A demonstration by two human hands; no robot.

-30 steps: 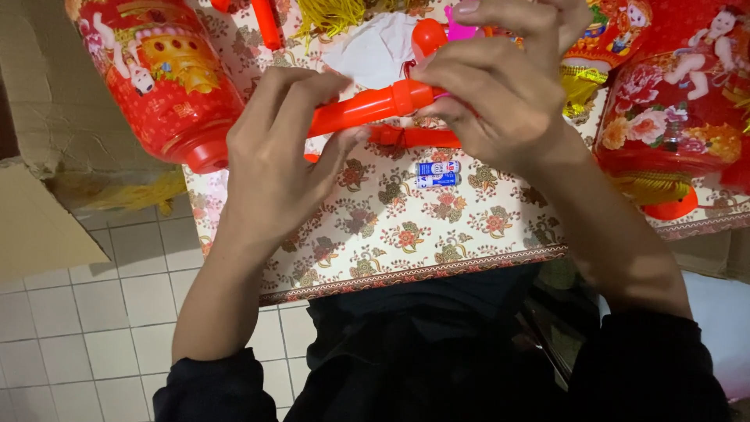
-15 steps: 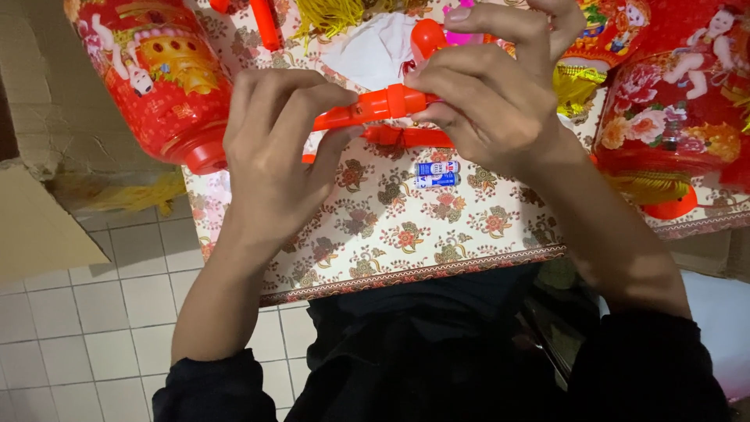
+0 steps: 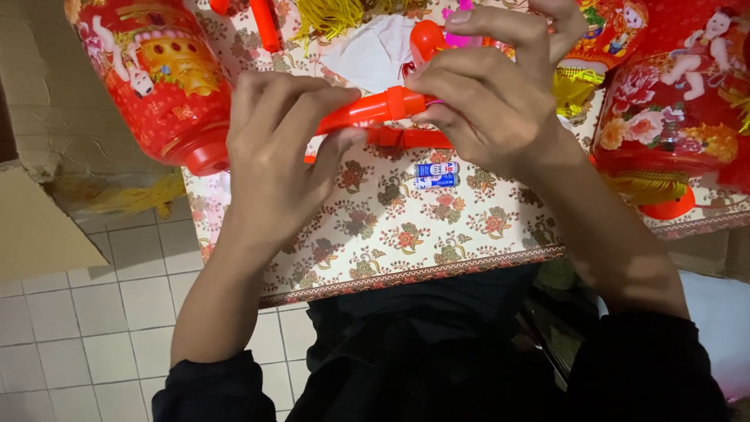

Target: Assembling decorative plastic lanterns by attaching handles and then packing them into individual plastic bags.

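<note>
Two hands are gripping an orange plastic stick over a flowered cloth.

The left hand (image 3: 277, 152) is curling its fingers around one end of the orange stick (image 3: 367, 111), and the right hand (image 3: 488, 98) is pinching the other end, in the upper middle of the frame. Two small batteries (image 3: 436, 175) are lying on the cloth (image 3: 406, 234) just below. A red lantern (image 3: 156, 78) is sitting at the upper left, another lantern (image 3: 672, 109) at the upper right.
</note>
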